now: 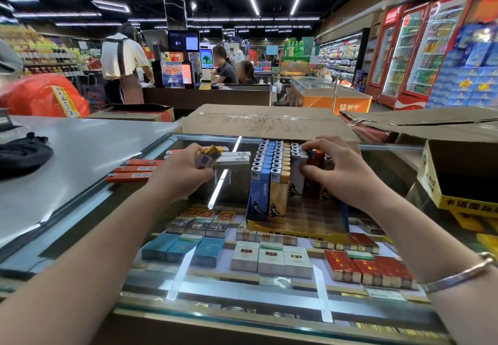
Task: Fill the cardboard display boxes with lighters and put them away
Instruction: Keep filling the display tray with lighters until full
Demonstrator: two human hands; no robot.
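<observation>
A yellow cardboard display box (293, 232) stands on the glass counter, partly filled with upright rows of blue, tan, white and orange lighters (272, 166). My right hand (334, 165) rests on top of the right-hand rows, fingers pinching a white and an orange lighter there. My left hand (186, 169) hovers left of the box, shut on a few loose lighters (206, 157). Loose white lighters (234, 157) lie on the glass just beyond it. Three orange lighters (132, 173) lie flat at the counter's left.
An empty yellow display box (431, 180) sits at the right edge. Flattened cardboard (269, 122) lies behind the counter. Cigarette packs (269, 259) fill the case under the glass. A dark cloth (21, 153) lies on the grey top at left. People stand at the checkout beyond.
</observation>
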